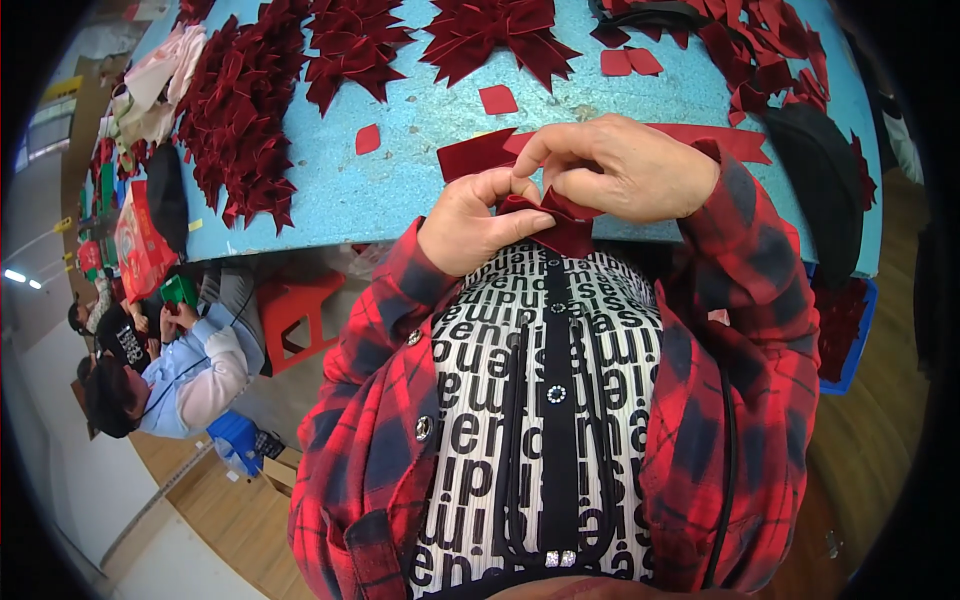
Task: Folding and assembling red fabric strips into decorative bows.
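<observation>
A dark red velvet ribbon (565, 238) is folded between my hands at the table's near edge, close to my body. My left hand (480, 222) pinches its folded part between thumb and fingers. From the right, my right hand (630, 172) curls over the same ribbon, fingertips bent down onto it; part of its grip is hidden. Behind my hands lies a flat ribbon strip (474, 156) with a pointed end. Another red strip (740, 145) with a notched end reaches out beyond my right wrist.
Dark red velvet bows (240, 120) are heaped at the left of the blue table (400, 210), with more bows (500, 35) at the back. Small red squares (498, 99) lie about. Black cloth (815, 185) covers the right edge. A red stool (295, 310) and seated people (200, 370) are at left.
</observation>
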The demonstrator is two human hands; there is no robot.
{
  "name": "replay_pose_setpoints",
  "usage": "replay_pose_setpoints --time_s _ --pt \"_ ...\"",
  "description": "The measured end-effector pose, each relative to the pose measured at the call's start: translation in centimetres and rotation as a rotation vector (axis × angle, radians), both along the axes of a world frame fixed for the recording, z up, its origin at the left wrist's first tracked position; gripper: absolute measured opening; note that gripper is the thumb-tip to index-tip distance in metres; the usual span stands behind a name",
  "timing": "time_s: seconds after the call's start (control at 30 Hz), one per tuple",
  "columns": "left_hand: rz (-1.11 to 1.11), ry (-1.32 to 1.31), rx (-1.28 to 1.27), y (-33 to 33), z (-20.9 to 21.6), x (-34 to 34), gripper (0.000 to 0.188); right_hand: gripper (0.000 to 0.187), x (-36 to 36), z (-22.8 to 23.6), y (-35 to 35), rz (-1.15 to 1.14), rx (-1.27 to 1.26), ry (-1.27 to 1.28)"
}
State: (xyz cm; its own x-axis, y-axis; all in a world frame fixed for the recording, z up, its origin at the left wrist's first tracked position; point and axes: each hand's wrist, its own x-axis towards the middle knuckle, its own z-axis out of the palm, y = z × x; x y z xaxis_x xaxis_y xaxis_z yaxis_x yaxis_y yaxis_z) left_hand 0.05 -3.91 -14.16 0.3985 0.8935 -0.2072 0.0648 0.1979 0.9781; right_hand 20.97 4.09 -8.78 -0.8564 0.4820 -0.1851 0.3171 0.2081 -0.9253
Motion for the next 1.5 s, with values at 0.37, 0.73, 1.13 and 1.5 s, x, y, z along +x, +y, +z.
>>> replay_pose_setpoints --time_s 0.37,0.73,1.13,1.5 --pt "-0.006 0.011 -0.068 -0.1 -0.4 -0.3 0.015 0.023 0.6 -0.6 -0.8 -0.046 0.146 -0.054" --pt "0.022 -0.114 -0.180 -0.2 -0.4 -0.6 0.018 0.015 -0.6 -1.0 -0.8 -0.057 0.069 -0.094" --pt "0.001 -0.135 -0.094 -0.4 -1.1 -0.9 0.020 0.013 -1.2 -0.8 -0.7 -0.027 0.122 -0.124" --pt "0.037 -0.047 -0.165 -0.4 -0.2 -0.9 0.021 0.014 -1.2 -1.3 -0.8 -0.068 0.146 -0.061"
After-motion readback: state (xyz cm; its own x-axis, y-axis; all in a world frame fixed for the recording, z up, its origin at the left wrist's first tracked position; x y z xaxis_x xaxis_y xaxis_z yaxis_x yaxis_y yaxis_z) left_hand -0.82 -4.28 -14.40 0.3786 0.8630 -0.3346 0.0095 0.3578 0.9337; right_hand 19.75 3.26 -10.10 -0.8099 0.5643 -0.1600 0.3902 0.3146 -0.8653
